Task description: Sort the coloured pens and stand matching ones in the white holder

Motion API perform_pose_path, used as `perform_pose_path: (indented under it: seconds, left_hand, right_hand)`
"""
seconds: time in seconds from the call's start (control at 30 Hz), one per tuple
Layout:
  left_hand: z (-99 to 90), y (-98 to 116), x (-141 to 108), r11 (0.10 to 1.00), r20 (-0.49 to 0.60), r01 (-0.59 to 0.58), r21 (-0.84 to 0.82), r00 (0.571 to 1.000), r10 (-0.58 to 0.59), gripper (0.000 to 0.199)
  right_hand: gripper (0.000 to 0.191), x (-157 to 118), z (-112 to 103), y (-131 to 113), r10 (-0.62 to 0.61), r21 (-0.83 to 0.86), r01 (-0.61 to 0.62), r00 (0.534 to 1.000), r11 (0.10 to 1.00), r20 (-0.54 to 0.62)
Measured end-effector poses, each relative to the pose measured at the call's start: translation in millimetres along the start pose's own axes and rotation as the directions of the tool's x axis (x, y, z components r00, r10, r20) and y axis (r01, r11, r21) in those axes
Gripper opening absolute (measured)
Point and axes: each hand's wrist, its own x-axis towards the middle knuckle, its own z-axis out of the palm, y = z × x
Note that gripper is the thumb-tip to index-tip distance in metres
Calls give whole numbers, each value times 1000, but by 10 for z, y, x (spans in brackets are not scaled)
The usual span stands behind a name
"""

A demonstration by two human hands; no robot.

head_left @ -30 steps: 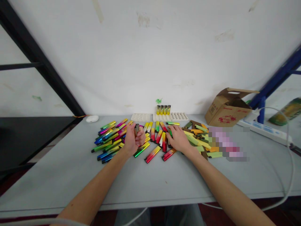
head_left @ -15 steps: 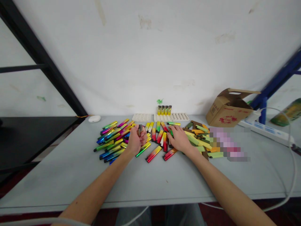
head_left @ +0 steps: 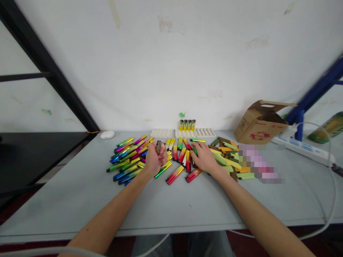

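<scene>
Head view: shows almost no change from half a second ago, suggesting a pause in the handling. Just below centre, grips a lighter (head_left: 158,145) roughly upright in the fisted left hand (head_left: 154,157), silvery top poking out. Farther right, rests the right hand (head_left: 204,157) beside red-and-yellow lighters (head_left: 175,175), partly covering a green lighter (head_left: 195,150); cannot tell whether gripping it. Left of centre, shows a slick, metallic-sheened pile (head_left: 130,176); right of centre, a duller, matte pile (head_left: 233,163). At mid-frame, shows four yellow lighters (head_left: 185,125) upright in a pale, hole-pocked tray (head_left: 205,133).

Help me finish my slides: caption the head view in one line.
Left hand clasping a lighter, right hand among scattered lighters, four upright lighters in a white tray.
</scene>
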Motion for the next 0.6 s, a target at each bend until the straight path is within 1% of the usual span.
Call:
perform_pose_path:
  seconds: [0.13,0.3,0.37,0.43,0.5,0.53,0.6]
  left_hand:
    - [8,26,-10,998,24,41,-40,999,-40,52]
    - [-37,30,-6,996,125,71,-58,990,-64,53]
    - [-52,25,-11,995,172,85,-47,982,-75,54]
    - [-54,18,-24,995,231,87,-39,970,-75,52]
    - [-45,2,-44,997,283,79,-15,956,-71,43]
    - [-38,-11,-54,997,301,74,10,951,-74,37]
    - [-22,-46,-73,993,322,73,91,942,-98,30]
  right_hand:
    - [41,-3,-8,-7,3,-3,-3,1000,1000,2]
    - [42,-4,15,18,0,28,1,1000,1000,-13]
    - [41,2,11,22,-3,72,6,999,997,-43]
    - [36,8,-22,-3,-17,158,35,993,987,-113]
    - [30,7,-81,-71,-51,304,109,980,946,-193]
    - [27,1,-113,-120,-69,397,156,972,905,-224]
    - [22,-16,-164,-231,-84,589,217,966,779,-245]
